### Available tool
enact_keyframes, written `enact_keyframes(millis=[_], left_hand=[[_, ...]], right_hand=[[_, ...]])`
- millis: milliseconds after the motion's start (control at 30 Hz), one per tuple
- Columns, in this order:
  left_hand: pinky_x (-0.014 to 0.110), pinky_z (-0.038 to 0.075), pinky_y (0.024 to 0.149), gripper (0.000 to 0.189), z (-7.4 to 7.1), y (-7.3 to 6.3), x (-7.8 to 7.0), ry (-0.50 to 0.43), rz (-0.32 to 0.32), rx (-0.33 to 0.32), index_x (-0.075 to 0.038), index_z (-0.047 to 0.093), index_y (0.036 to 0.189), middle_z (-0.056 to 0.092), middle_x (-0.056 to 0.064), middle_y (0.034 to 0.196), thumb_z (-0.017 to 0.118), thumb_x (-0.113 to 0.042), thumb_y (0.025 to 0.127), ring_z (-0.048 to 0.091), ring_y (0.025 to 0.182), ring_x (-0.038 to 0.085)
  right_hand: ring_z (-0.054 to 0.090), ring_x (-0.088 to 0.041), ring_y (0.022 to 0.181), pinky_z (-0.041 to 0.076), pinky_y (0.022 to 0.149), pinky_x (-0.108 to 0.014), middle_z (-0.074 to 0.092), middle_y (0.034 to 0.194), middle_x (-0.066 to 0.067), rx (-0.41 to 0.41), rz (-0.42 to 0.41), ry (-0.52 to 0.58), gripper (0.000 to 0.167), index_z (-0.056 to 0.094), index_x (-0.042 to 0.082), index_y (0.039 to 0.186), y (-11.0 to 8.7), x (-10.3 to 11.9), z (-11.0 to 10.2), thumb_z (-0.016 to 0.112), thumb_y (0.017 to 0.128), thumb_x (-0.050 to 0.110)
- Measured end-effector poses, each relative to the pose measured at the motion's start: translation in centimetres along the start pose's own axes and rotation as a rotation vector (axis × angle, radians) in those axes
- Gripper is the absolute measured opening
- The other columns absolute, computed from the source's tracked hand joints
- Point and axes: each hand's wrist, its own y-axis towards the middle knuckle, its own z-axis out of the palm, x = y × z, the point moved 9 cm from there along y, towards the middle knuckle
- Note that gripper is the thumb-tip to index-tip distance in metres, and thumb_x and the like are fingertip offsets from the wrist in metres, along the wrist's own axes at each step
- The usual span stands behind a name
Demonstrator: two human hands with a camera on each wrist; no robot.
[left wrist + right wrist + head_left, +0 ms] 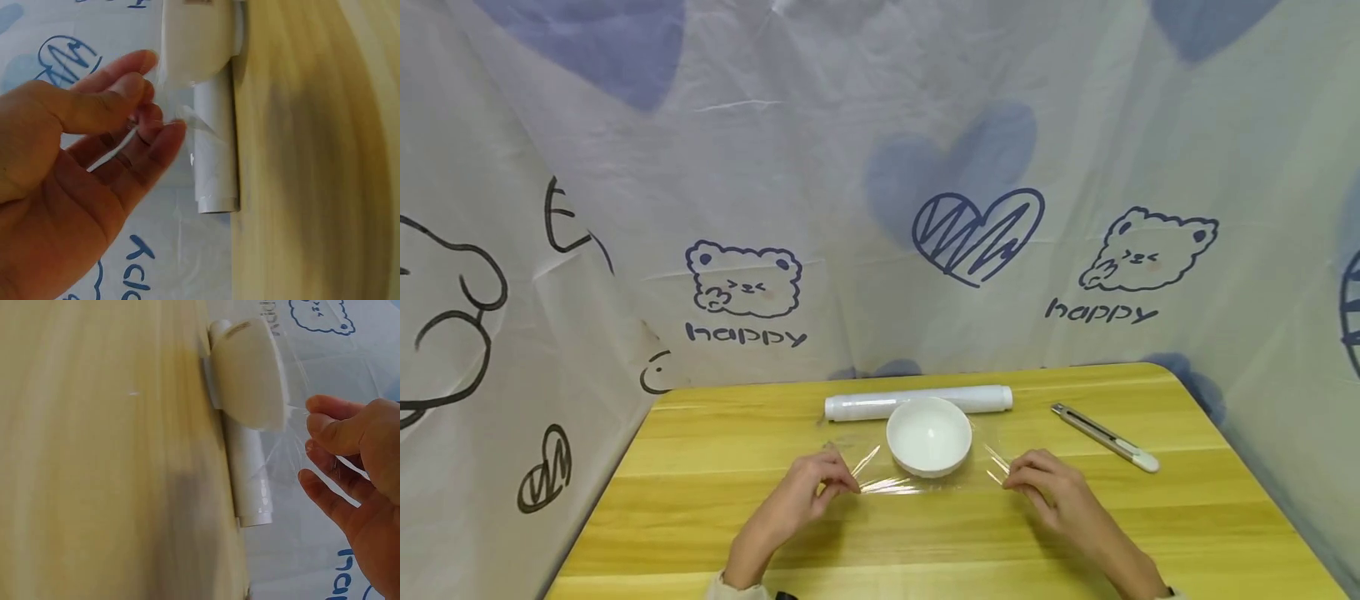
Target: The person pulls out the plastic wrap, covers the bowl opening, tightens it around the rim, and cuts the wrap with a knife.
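Note:
A white bowl (929,437) stands upright on the wooden table in the head view. A clear sheet of plastic wrap (886,486) stretches between my hands, around the height of the bowl's rim. My left hand (816,487) pinches the sheet at its near left corner between thumb and fingers. At the near right corner my right hand (1051,490) pinches it likewise. In the right wrist view, the wrap (289,447) runs from the fingertips to the bowl's rim (279,369). Fine creases fan out from the left fingertips (178,128) in the left wrist view.
A white roll of plastic wrap (850,407) lies directly behind the bowl. To the right rests a utility knife (1105,437) with a pale handle. A printed cloth (850,167) with hearts and bears hangs behind and beside the table (880,550).

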Motion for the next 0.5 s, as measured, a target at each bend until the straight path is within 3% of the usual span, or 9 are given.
enact_keyframes(millis=[233, 500], left_hand=[[0.024, 0.057, 0.074, 0.02, 1.7, 0.5, 0.8, 0.156, -0.018, 0.042, -0.007, 0.079, 0.088, 0.067, -0.001, 0.085, 0.073, 0.012, 0.086, 0.065, 0.082, 0.012], [0.035, 0.055, 0.08, 0.013, 2.9, 1.7, 2.3, 0.288, -0.108, 0.01, -0.005, 0.081, 0.088, 0.068, 0.001, 0.083, 0.075, 0.006, 0.087, 0.063, 0.08, 0.016]], right_hand=[[0.06, -0.009, 0.091, 0.048, 0.084, -0.01, 0.065, 0.099, 0.007, 0.075, 0.054, -0.099, 0.031, 0.077, 0.013, 0.09, -0.5, -1.0, 1.5, 0.077, 0.079, -0.016], [0.061, -0.008, 0.09, 0.058, 0.078, -0.031, 0.065, 0.094, 0.01, 0.168, 0.164, -0.28, 0.021, 0.079, 0.016, 0.087, 0.1, -3.3, 3.8, 0.081, 0.083, -0.005]])
